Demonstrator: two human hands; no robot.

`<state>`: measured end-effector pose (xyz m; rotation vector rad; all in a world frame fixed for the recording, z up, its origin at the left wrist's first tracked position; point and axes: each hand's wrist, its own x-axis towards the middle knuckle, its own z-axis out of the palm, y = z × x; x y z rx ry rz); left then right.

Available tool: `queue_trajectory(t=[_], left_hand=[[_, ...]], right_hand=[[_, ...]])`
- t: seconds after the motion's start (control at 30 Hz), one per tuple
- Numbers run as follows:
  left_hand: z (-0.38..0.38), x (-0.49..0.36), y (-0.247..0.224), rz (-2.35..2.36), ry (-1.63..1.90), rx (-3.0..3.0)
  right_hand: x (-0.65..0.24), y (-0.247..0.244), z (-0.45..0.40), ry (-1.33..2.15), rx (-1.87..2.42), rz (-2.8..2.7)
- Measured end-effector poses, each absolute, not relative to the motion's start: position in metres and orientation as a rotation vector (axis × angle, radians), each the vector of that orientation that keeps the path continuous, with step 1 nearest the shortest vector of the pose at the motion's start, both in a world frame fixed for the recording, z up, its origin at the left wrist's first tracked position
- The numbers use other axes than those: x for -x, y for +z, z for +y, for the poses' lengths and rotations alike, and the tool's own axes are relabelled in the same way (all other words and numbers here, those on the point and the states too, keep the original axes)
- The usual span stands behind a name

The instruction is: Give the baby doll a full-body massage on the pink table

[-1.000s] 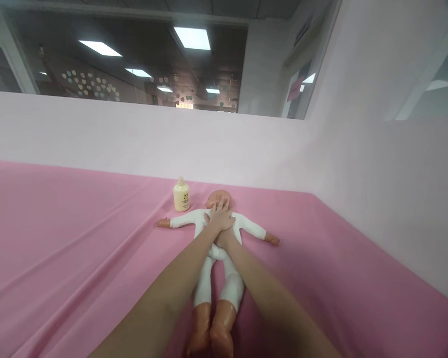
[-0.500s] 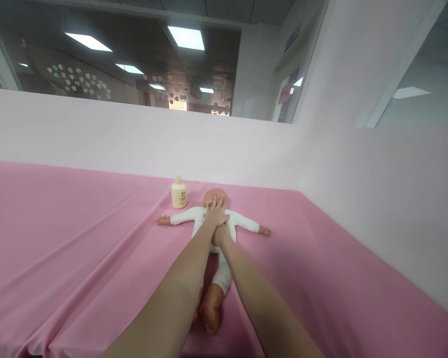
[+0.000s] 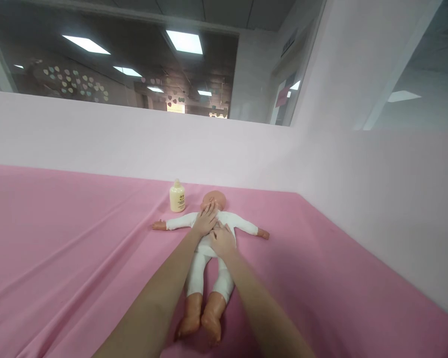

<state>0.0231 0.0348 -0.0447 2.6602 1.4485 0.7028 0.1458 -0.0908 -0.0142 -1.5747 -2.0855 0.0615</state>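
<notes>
A baby doll [image 3: 206, 245] in a white outfit lies on its back, arms spread, head at the far end and bare feet toward me. My left hand [image 3: 205, 220] rests on the left side of its chest, fingers stretched toward the chin. Beside it, lower and to the right, my right hand [image 3: 222, 238] lies on the doll's chest and belly with its fingers partly spread. Neither hand grips anything. Part of the doll's torso and lower face is hidden under my hands.
A cream-coloured pump-type bottle [image 3: 177, 198] stands left of the doll's head. Pink cloth [image 3: 97, 248] with folds covers the table. A white wall [image 3: 134, 141] with a window rises behind, and another wall [image 3: 392, 209] borders the right side.
My hands were crossed, the left over the right, on the doll's upper chest. They have come apart side by side, the left going left and the right showing fully.
</notes>
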Motion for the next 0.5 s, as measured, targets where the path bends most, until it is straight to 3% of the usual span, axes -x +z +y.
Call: queue_trajectory(t=[0.17,0.33,0.5], left_hand=[[0.024,-0.022,-0.054,1.672,0.663,-2.512],[0.004,-0.032,-0.055,1.805,0.592,-2.464],[-0.022,-0.018,-0.049,1.374,0.587,-2.746]], right_hand=[[-0.157,-0.022,-0.077,0.114,1.814,-1.815],[-0.152,-0.033,-0.068,-0.070,1.994,-1.743],[-0.150,-0.022,-0.073,-0.249,1.697,-1.996]])
